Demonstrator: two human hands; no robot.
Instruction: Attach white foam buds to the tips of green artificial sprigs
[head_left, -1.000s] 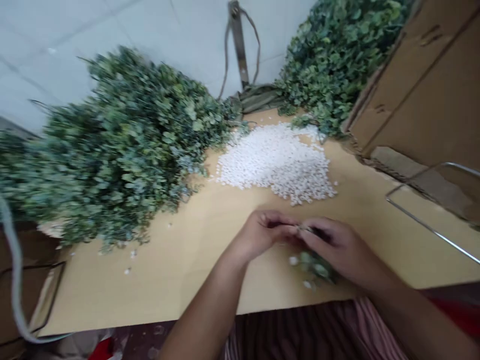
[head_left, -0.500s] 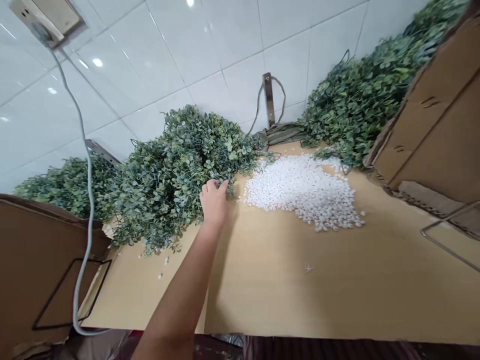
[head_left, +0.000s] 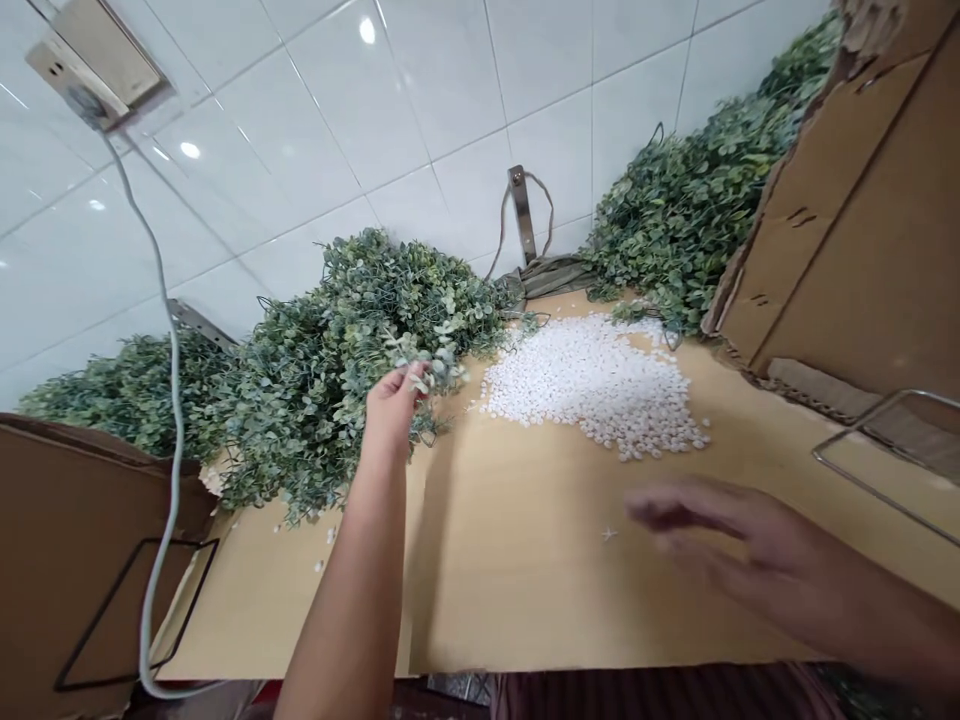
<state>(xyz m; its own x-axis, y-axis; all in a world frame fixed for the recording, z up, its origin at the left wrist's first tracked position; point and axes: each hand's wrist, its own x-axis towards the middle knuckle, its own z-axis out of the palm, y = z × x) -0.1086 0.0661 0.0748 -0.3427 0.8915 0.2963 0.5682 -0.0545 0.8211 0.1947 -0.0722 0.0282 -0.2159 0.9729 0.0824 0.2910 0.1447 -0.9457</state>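
Observation:
My left hand (head_left: 391, 400) pinches a small sprig of artificial greenery (head_left: 439, 365), its pale leaves standing out in front of the large leafy pile (head_left: 337, 330). My right hand (head_left: 712, 540), a little blurred, hovers over the right part of the table with the thumb apart from the fingers and nothing seen in it. Just left of its fingertips lies a tiny white star-shaped piece (head_left: 609, 534). Beyond, a spread heap of small white plastic pieces (head_left: 585, 380) covers the back of the wooden tabletop (head_left: 510, 560).
Cardboard boxes stand at left (head_left: 75, 540) and right (head_left: 862, 240). A second greenery pile (head_left: 690, 210) lies at back right. A grey cable (head_left: 175, 400) hangs from the wall socket (head_left: 75, 85) past the left side. A metal bracket (head_left: 521, 215) is on the tiled wall.
My left hand has come away from the pile's edge, slightly left, now with a sprig in its fingers. My right hand has entered from the right. The view has shifted slightly.

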